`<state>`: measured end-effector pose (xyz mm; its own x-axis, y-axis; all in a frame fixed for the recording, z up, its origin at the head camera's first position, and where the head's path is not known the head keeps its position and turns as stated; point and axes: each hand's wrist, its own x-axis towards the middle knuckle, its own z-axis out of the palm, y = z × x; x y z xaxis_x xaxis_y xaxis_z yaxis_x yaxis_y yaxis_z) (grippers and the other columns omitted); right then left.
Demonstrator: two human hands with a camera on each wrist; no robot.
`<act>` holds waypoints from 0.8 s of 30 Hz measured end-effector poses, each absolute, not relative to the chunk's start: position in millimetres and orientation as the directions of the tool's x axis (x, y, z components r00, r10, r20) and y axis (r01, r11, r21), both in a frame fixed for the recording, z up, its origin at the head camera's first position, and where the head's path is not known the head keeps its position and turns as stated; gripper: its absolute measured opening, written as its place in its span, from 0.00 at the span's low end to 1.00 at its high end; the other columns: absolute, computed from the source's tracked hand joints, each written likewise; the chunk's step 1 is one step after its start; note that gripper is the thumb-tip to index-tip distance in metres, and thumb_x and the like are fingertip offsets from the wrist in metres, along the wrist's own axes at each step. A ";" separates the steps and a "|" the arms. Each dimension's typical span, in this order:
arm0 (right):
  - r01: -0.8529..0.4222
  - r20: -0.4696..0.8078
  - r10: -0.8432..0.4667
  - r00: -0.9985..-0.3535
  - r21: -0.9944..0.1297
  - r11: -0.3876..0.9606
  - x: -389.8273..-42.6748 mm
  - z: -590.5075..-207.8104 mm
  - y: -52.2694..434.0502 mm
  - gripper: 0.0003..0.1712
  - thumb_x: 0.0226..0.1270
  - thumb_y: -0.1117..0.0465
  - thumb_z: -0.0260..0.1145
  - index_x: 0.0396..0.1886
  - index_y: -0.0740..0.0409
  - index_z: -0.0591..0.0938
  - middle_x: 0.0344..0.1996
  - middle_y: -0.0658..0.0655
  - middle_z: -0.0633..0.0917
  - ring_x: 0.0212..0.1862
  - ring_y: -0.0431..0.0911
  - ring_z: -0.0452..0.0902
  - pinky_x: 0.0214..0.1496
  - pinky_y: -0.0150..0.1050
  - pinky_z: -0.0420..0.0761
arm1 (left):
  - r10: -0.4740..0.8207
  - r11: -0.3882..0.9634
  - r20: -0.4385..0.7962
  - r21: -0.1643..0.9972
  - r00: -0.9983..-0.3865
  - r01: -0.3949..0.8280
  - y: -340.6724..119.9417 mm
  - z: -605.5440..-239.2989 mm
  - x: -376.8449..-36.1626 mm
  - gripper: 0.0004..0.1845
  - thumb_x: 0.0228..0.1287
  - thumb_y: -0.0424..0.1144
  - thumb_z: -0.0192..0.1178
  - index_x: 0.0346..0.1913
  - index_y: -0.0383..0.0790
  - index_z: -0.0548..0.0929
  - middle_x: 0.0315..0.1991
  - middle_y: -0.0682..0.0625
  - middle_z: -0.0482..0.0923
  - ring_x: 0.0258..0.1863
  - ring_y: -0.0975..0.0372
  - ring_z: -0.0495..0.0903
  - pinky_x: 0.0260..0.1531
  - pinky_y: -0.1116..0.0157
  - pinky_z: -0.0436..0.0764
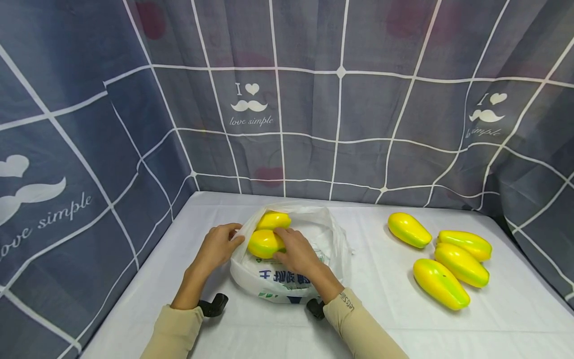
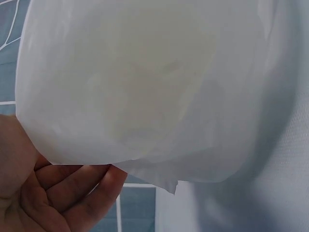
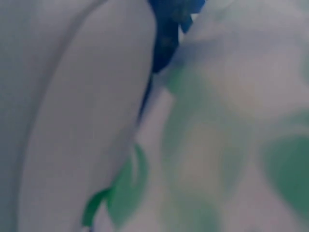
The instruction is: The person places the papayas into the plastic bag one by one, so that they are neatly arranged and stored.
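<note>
White plastic bag (image 1: 287, 284) holds two yellow mangoes (image 1: 265, 243), right hand (image 1: 298, 254) gripping one

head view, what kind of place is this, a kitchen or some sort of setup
Likely a staged recording booth, not a kitchen: a table under white cloth, grid-printed curtains on three sides, and glossy yellow-green fruits that look fake.

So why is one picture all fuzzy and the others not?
The right wrist view is too close to the white plastic bag, so its green and blue print blurs. The left wrist view is sharper but filled by bag, with fingers below. The head view is clear, though its curtain lines bend at the edges.
</note>
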<state>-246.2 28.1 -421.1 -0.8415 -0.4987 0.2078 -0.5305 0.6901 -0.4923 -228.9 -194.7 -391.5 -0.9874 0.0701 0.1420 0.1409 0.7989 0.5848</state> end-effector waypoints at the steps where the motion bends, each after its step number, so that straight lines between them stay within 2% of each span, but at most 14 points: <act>1: -0.530 0.207 -0.498 -0.842 -0.493 0.690 -245.9 -421.0 28.1 0.33 0.63 0.60 0.71 0.67 0.61 0.72 0.59 0.62 0.77 0.58 0.55 0.73 0.63 0.50 0.70 | 0.068 0.798 0.144 0.586 -0.987 0.140 -194.8 -391.5 -228.7 0.19 0.67 0.34 0.62 0.58 0.29 0.80 0.39 0.41 0.80 0.34 0.54 0.74 0.41 0.55 0.77; 7: -0.504 0.184 -0.487 -0.854 -0.523 0.687 -244.9 -419.3 28.4 0.36 0.64 0.58 0.71 0.69 0.62 0.70 0.62 0.62 0.76 0.62 0.55 0.71 0.65 0.51 0.68 | 0.051 0.793 0.181 0.590 -0.982 0.150 -196.5 -393.7 -229.7 0.18 0.67 0.33 0.62 0.57 0.29 0.80 0.38 0.42 0.79 0.34 0.54 0.73 0.39 0.56 0.75; 14: -0.436 0.165 -0.432 -0.887 -0.611 0.661 -245.0 -409.1 37.4 0.39 0.63 0.56 0.72 0.71 0.61 0.68 0.65 0.62 0.73 0.67 0.57 0.67 0.67 0.53 0.65 | 0.055 0.793 0.177 0.591 -0.983 0.151 -195.8 -391.0 -229.6 0.18 0.67 0.34 0.62 0.57 0.29 0.80 0.36 0.43 0.78 0.33 0.54 0.72 0.38 0.58 0.74; 24: -0.519 0.200 -0.498 -0.844 -0.538 0.664 -240.3 -410.8 45.3 0.34 0.63 0.58 0.72 0.66 0.62 0.73 0.61 0.60 0.77 0.63 0.54 0.71 0.65 0.50 0.69 | 0.057 0.791 0.146 0.597 -0.988 0.134 -194.8 -391.0 -230.3 0.18 0.67 0.34 0.62 0.57 0.29 0.80 0.37 0.43 0.79 0.34 0.54 0.73 0.39 0.57 0.74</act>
